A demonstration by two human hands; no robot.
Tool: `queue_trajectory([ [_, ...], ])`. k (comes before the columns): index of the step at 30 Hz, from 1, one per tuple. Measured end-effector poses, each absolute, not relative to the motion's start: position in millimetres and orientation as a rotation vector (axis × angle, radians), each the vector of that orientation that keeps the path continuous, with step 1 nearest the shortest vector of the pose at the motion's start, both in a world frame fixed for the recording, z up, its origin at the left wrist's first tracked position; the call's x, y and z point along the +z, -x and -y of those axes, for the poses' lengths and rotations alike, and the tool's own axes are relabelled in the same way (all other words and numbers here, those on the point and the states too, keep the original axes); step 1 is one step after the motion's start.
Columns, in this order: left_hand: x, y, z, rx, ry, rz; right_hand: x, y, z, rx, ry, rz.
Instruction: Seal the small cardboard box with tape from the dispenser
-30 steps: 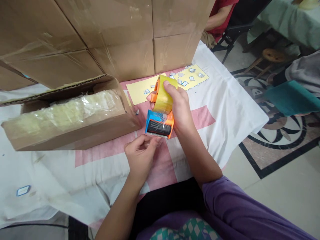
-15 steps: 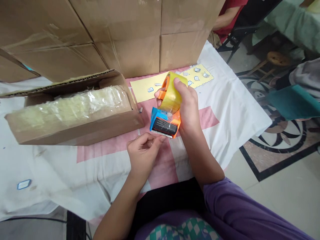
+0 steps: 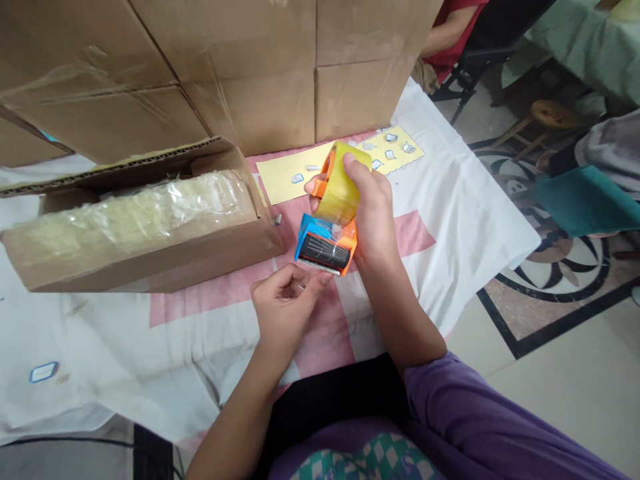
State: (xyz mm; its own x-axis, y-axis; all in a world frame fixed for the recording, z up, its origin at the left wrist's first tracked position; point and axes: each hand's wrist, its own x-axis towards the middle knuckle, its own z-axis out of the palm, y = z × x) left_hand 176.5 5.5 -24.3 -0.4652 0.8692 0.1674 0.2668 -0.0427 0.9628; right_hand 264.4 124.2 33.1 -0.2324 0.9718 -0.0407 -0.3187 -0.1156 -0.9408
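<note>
My right hand [image 3: 373,207] is wrapped round an orange and blue tape dispenser [image 3: 327,247] that carries a thick roll of yellowish clear packing tape [image 3: 340,187]. The dispenser's toothed cutting edge points down toward me. Just below it, my left hand [image 3: 285,303] pinches at the tape's free end near the teeth; the film itself is hard to make out. To the left stands an open cardboard box [image 3: 165,267], filled with clear-wrapped, pale yellow goods [image 3: 145,213].
Large taped cardboard boxes [image 3: 250,87] form a wall behind. Yellow card strips [image 3: 280,177] lie before them on the pink and white tablecloth [image 3: 450,200]. A blue-edged label [image 3: 44,372] lies at the left. A person in red [image 3: 455,33] and a stool [image 3: 553,115] are beyond.
Both hands keep nearly the same pose around the dispenser and tape end. The whole view has shifted slightly, so everything appears a little farther left.
</note>
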Motion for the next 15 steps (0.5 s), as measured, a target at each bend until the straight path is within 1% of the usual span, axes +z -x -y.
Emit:
queue_trajectory([
  [5, -24.6, -176.6, -5.6, 1.563, -1.219, -1.753, 30.3, -263.8, -123.9, 1.625, 0.816, 1.029],
  [11, -25.8, -175.2, -3.9, 1.589, -1.353, -1.844, 30.6, -262.6, -124.5, 1.58, 0.897, 1.051],
  [15, -27.9, -173.2, -4.2, 1.581, -1.325, -1.799, 29.1, -261.3, -124.6, 1.55, 0.914, 1.094],
])
